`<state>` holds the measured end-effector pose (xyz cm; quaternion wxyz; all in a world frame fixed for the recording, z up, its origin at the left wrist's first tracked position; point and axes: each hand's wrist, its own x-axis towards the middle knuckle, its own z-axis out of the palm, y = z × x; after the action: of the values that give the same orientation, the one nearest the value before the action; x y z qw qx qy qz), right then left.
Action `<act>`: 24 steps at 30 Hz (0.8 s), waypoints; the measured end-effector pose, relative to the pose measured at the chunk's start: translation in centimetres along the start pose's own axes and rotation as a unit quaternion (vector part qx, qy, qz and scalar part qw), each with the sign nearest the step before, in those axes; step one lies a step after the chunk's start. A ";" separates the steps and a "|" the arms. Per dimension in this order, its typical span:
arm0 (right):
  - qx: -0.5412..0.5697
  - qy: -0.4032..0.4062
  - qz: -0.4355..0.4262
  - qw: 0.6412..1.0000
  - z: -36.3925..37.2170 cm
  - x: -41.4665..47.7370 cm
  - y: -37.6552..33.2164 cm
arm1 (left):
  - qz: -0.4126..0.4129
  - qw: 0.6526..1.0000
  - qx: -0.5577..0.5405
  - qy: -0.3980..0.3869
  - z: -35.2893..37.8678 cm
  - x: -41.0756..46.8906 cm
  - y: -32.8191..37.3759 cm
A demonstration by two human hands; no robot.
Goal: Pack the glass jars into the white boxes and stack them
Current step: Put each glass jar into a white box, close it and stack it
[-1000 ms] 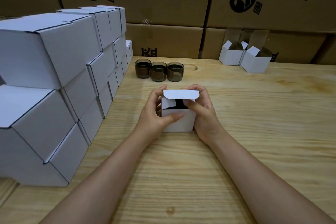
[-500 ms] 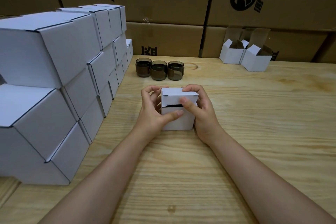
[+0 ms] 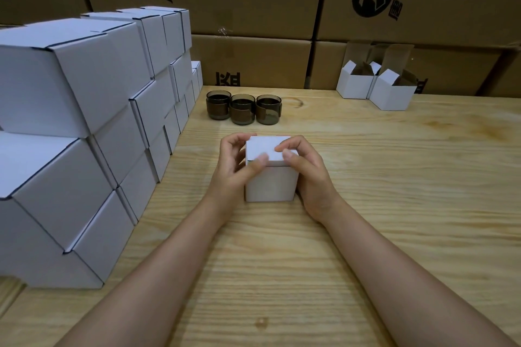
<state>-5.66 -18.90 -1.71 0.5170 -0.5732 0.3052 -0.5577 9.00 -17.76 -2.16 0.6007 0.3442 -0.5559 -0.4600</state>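
Together, left hand (image 3: pixel 229 169) and right hand (image 3: pixel 308 175) clasp the smooth, cubic white box (image 3: pixel 270 186), each grip curled round it.

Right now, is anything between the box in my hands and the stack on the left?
Nothing visible. Only bare table lies between the closed box and the stack; the three jars stand farther back.

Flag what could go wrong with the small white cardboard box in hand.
The small white cardboard box sits shut between the left hand and right hand; an untucked lid may pop open when lifted. Three dark glass jars stand close behind, so a forward reach could knock them. The stacked white boxes rise several tiers; rough placing might shift them.
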 end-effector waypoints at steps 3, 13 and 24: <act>-0.039 0.027 0.014 0.999 0.2 0.2 -0.1 | -0.010 1.000 -0.022 0.020 0.1 0.4 -0.1; 0.063 -0.057 0.076 0.994 -1.1 0.1 -0.6 | -0.021 0.999 -0.033 0.013 0.0 0.4 -0.1; -0.094 -0.123 0.025 0.988 -2.1 -0.8 -0.6 | -0.059 0.996 -0.049 0.046 -0.3 0.3 0.2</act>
<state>-8.00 -18.53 -1.75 0.5084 -0.6755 0.3047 -0.4386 9.33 -17.99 -1.93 0.6136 0.3673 -0.4829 -0.5053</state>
